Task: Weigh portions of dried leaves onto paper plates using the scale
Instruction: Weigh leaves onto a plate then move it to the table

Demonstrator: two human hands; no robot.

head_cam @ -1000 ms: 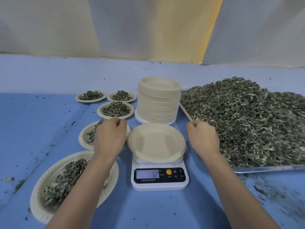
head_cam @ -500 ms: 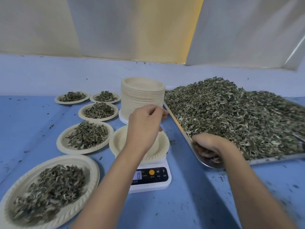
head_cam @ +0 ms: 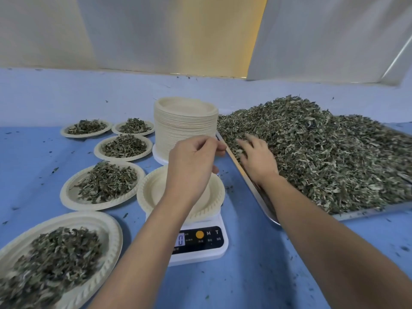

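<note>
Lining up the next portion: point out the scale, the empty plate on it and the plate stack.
scale (head_cam: 200,241), head view, front control panel.
empty plate (head_cam: 153,192), head view, bare left inside.
plate stack (head_cam: 185,128), head view, side of stack.

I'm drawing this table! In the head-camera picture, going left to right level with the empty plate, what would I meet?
leaf-filled paper plate → empty paper plate on the white scale → metal tray heaped with dried leaves

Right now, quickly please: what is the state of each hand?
Left hand: fingers curled above the empty plate; whether they pinch anything cannot be told.
Right hand: open, fingers spread on the dried leaves.
</note>
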